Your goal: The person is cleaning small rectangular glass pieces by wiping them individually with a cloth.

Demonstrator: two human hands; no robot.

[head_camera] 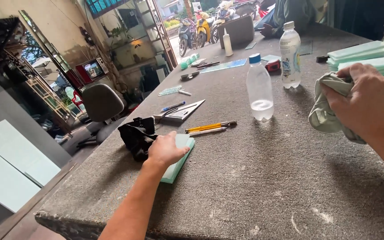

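My left hand (165, 150) lies flat on a small stack of pale green glass pieces (179, 161) near the left edge of the grey carpeted table (263, 178). Beside the hand sits a crumpled black cloth (135, 137). My right hand (366, 101) is raised at the right and grips a bunched pale green rag (327, 111). Two clear plastic bottles stand between the hands: a blue-capped bottle (259, 89) nearly empty, and a white-capped bottle (290, 55) farther back.
A yellow glass cutter (210, 127) and a white pen lie by the stack. A set square (184, 110), a blue pen, a red tape measure (273, 66) and a glue bottle (228, 43) lie farther off. Glass sheets (370, 55) are stacked at the right. An office chair (101, 104) stands left.
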